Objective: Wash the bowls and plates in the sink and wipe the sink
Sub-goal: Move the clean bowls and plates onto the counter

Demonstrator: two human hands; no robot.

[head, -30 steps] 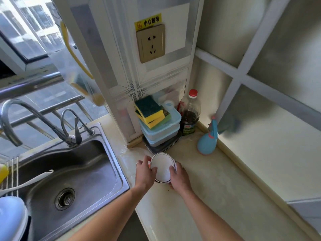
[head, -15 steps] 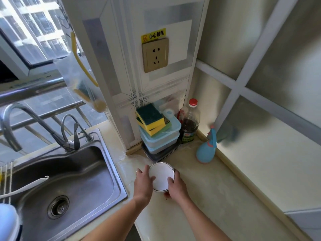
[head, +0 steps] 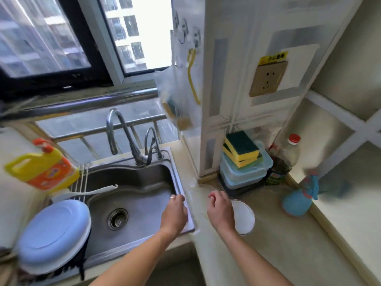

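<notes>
Beside the sink (head: 132, 182), both hands hang loosely curled, holding nothing, near the bowl (head: 244, 217).

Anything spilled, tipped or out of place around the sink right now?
Nothing spilled or broken. One oddity: the long white plastic spoon lies bridging the stainless steel sink from the left rim. The small white bowl sits on the counter.

Beige counter (head: 288, 254): bowl (head: 244, 217), containers (head: 243, 174), bottle (head: 283, 159).
</notes>
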